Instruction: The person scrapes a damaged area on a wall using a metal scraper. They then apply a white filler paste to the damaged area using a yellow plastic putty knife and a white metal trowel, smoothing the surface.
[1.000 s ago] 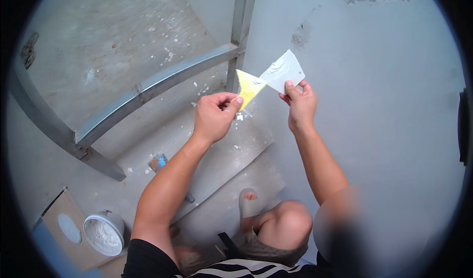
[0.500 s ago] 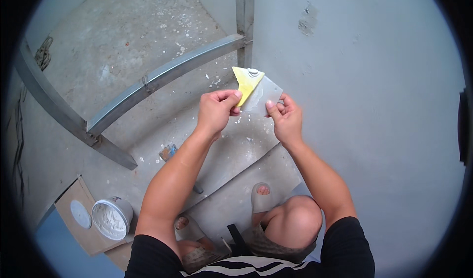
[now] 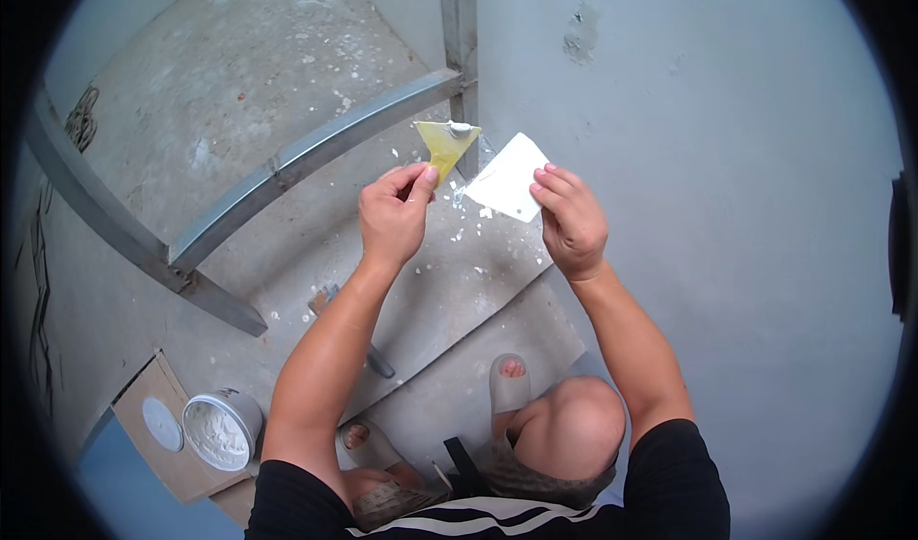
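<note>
My left hand (image 3: 394, 213) pinches the narrow end of a yellow putty scraper (image 3: 443, 146), whose wide edge points up and away from me. A lump of white putty (image 3: 461, 129) sits at that edge. To its right, my right hand (image 3: 574, 217) grips a flat, pale rectangular scraper plate (image 3: 509, 178) by its right side, fingers over the face turned toward me. That face looks bright white, with a small hole near its lower corner. A small gap separates the two tools. Both are held up in the air before the wall corner.
A tub of white putty (image 3: 251, 416) stands at lower left beside its round lid (image 3: 163, 423) on cardboard (image 3: 182, 468). A metal frame (image 3: 316, 148) crosses the left. A tool with a dark handle (image 3: 380, 360) lies on the step. The grey wall (image 3: 727, 205) rises at right.
The yellow scraper and the plate have come apart, the left hand moving left. My right hand has turned the plate over, and its face now looks bright white.
</note>
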### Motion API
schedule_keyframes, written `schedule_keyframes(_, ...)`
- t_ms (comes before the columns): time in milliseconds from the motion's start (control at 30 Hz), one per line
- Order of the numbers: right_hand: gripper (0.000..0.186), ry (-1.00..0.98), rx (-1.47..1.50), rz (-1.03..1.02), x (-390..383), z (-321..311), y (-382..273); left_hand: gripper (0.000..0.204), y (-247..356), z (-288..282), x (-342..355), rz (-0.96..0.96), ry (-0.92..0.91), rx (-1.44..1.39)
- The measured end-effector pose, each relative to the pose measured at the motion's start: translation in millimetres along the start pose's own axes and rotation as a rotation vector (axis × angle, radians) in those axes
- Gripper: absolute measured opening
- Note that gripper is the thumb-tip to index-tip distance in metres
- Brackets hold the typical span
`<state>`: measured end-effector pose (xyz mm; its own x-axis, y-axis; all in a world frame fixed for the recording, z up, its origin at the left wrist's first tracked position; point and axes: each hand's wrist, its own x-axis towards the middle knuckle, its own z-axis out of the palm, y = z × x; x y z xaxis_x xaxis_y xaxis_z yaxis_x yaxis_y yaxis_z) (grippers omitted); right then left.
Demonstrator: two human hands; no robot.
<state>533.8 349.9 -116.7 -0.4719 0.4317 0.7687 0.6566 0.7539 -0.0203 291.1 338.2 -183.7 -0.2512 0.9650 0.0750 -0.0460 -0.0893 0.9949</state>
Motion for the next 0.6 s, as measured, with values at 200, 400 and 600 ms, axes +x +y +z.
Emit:
schedule_keyframes(200, 0.013, 0.109, 0.666, 0.953, 5.6, -1.3, -25.5, 0.031, -2.3, -3.0, 0.7, -0.027, -0.039, -0.025)
schedule_keyframes(400, 0.019, 0.03, 1.13, 1.335, 41.8, -3.3, -31.8, 0.027, -9.0, 1.8, 2.3, 0.017, -0.115, 0.017)
schedule_keyframes(600, 0.015, -0.154, 0.958, 1.384, 58.0, -9.1, -26.2, 0.018, 3.5, 1.1, -0.3, 0.219, -0.113, 0.155)
